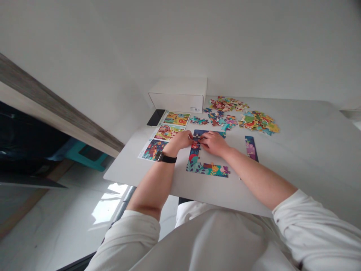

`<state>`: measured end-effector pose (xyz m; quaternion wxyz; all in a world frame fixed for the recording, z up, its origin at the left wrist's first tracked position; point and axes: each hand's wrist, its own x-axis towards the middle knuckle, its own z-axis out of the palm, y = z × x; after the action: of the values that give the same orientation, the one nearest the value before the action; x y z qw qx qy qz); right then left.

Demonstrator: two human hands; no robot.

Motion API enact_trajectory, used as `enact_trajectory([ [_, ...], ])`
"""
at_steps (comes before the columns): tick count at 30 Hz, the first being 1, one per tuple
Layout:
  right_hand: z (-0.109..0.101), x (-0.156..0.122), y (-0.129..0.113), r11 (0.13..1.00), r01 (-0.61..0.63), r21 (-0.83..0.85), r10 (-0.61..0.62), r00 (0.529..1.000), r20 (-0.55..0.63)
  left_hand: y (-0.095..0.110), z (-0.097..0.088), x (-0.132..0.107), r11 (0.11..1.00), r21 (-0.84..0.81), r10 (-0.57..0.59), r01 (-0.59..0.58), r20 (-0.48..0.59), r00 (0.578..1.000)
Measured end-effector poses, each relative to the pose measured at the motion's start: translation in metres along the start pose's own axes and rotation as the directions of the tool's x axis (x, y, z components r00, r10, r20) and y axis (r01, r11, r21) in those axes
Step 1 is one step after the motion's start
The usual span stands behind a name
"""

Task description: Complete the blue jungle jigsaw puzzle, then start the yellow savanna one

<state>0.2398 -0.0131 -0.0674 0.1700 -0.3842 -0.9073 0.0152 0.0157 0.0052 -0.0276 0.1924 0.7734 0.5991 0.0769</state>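
A partly joined jigsaw puzzle (194, 162) lies on the table, its dark-blue and teal pieces forming the left side with stretches of the top and bottom edges. My left hand (184, 139), with a black watch on the wrist, is closed at the upper left side of this border. From the inner side my right hand (213, 143) meets it, fingers pinched together on a puzzle piece (195, 141) at the same spot. The fingers partly cover that piece. A separate joined strip (250, 148) with a purple figure lies right of my right hand, near the forearm.
Loose pieces lie in heaps: yellow-green (258, 122), reddish (227, 104) and blue-purple (218, 117). A reference sheet (153, 145) with three pictures lies at left, beside a phone (155, 117). A white box (177, 99) stands against the wall. The table's front edge is near my body.
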Motion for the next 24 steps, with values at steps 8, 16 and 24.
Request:
enact_trajectory([
  [8, -0.018, -0.001, -0.011, 0.993, -0.026, -0.113, 0.04, 0.992, 0.123, 0.0, 0.001, 0.0, 0.999, 0.043, -0.009, 0.008, 0.016, 1.0],
  [16, -0.017, -0.004, -0.006, 0.999, 0.029, -0.041, -0.024, 0.994, 0.108, 0.003, -0.001, -0.004, 1.0, 0.001, 0.0, 0.0, 0.005, 1.0],
  [24, -0.014, -0.003, -0.004, 0.999, 0.03, 0.01, -0.031, 0.994, 0.107, 0.001, 0.001, -0.003, 0.999, -0.036, 0.037, -0.037, 0.005, 0.999],
])
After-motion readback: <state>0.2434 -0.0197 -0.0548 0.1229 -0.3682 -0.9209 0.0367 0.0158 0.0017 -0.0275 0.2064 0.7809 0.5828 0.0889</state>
